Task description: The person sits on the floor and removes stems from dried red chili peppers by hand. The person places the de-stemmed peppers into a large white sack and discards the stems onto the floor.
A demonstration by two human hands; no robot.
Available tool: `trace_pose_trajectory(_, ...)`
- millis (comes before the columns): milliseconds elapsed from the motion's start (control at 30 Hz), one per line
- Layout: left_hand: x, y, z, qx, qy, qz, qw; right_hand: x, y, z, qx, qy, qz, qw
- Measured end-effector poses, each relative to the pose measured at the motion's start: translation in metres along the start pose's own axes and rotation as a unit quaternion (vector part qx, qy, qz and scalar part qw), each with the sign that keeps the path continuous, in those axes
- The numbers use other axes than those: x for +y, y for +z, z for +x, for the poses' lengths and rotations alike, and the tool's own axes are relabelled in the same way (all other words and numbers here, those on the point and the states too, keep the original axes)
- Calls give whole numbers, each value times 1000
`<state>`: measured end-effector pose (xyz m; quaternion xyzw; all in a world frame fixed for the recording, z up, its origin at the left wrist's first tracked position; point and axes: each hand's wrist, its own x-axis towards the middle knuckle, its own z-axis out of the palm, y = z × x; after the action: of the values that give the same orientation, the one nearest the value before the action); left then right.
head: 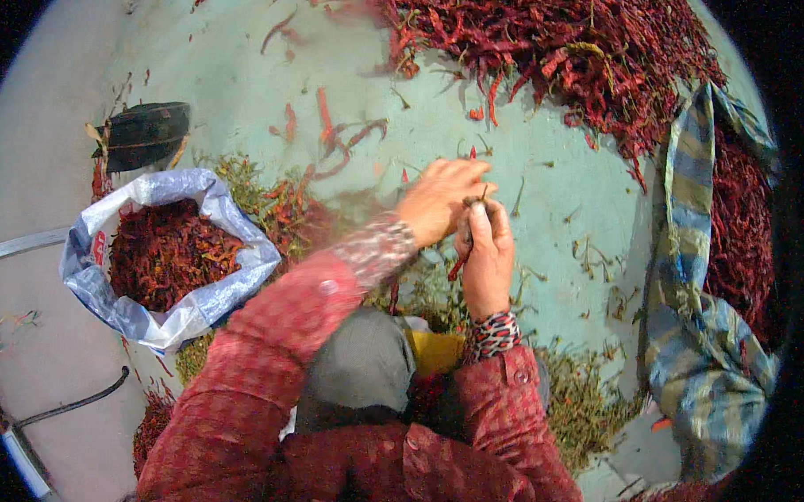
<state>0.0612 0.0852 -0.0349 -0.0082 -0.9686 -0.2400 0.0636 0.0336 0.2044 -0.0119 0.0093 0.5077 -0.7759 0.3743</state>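
My right hand (487, 248) is closed on a dried red chili pepper (457, 265), whose dark red end sticks out below the fingers; a stem shows by the thumb tip. My left hand (437, 200), blurred, reaches across to the right hand's fingertips; whether it holds anything is hidden. Beneath the hands, loose chili stems (437, 296) are heaped near my knee. A few dried chilies (331, 137) lie scattered on the pale green floor to the upper left.
A large heap of dried red chilies (568, 59) spreads at the top right. At left stands an open woven plastic sack (244, 293) holding chilies. A striped cloth sack (690, 227) with chilies is at right. More stems (580, 404) lie at lower right, a black object (149, 134) at upper left.
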Motion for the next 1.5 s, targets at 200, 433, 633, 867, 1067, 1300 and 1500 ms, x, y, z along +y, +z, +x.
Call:
trace_pose_trajectory(200,-40,4,-60,-173,-101,94,975,6,1,15,34,98,96,990)
trace_pose_trajectory(433,-8,-70,-45,-90,-249,-70,962,5,-3,20,-25,122,55,991)
trace_pose_trajectory(633,29,-48,4,-47,-295,-311,902,2,-10,22,-51,56,-28,997)
trace_pose_trajectory(867,32,-56,21,-10,-276,-202,940,-7,-9,21,-65,7,-65,996)
trace_pose_trajectory(1067,0,-59,45,137,-242,-186,942,-4,-8,24,54,63,26,996)
trace_pose_trajectory(1300,-153,-69,127,102,-196,156,963,5,-1,28,74,91,87,989)
trace_pose_trajectory(1500,-204,-61,172,-44,-247,254,934,7,-12,37,95,139,163,972)
